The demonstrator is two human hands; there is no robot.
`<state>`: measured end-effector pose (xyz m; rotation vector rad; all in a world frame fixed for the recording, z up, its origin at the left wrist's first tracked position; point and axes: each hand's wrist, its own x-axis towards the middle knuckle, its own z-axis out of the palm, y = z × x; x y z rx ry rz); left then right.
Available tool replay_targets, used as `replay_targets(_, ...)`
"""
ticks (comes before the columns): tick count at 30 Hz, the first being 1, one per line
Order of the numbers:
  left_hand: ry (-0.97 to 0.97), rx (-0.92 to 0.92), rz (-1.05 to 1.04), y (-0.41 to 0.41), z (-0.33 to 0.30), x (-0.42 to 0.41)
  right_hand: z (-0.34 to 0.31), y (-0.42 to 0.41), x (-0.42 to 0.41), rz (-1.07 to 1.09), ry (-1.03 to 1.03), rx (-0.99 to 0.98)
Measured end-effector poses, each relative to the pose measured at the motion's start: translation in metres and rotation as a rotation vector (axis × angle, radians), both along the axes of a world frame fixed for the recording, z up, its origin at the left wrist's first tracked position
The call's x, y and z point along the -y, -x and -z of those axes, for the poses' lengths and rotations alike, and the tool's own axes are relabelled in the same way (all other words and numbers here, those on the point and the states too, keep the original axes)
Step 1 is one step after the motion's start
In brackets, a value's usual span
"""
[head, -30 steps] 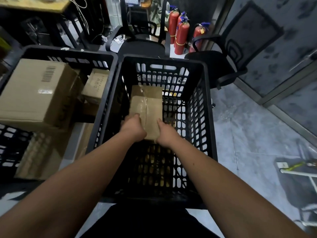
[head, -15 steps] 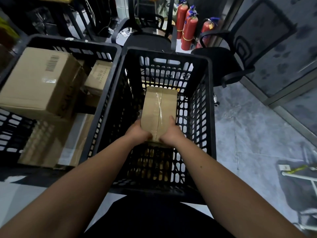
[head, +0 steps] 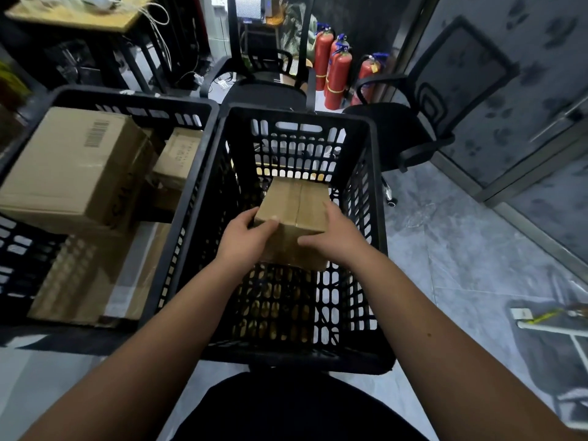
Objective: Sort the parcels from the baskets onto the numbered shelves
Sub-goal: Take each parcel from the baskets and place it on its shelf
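Both hands are on one small taped cardboard parcel, held inside the right-hand black basket, above its slotted floor and nearer the far wall than the near rim. Left hand grips the parcel's near-left corner, fingers curled round the left side, thumb laid across the near top edge. Right hand grips the right side, fingers wrapped over the right edge, thumb on the near face. Tape seam runs down the middle of the top.

The left basket touches the right basket's left wall. It holds a large carton with a barcode at the far-left corner, a smaller box against the right wall, and flatter cardboard along the near side.

Beyond the baskets' far rims: two black office chairs and red fire extinguishers.
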<state>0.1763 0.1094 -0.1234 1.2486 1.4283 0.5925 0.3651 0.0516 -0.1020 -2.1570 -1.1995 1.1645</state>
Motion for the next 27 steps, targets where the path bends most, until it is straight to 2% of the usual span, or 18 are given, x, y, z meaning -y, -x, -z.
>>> replay_targets(4,-0.023,0.154,0.039,0.006,-0.029,-0.001,-0.019,-0.012,0.01,0.148,-0.139,-0.139)
replay_targets(10,-0.072,0.162,-0.021,0.0,-0.049,-0.003,-0.025,-0.014,0.008,0.355,-0.291,-0.294)
replay_targets(16,0.007,0.197,-0.069,-0.003,-0.031,-0.003,-0.01,-0.003,0.007,0.353,-0.238,-0.415)
replay_targets(21,0.213,0.39,0.141,0.008,-0.002,-0.001,0.012,-0.001,0.014,0.312,-0.215,-0.457)
replay_targets(24,0.293,0.441,0.16,0.005,0.012,-0.005,0.024,0.009,0.006,0.402,-0.154,-0.449)
replay_targets(27,0.335,0.397,0.144,0.0,0.023,-0.009,0.035,0.017,-0.001,0.517,-0.091,-0.473)
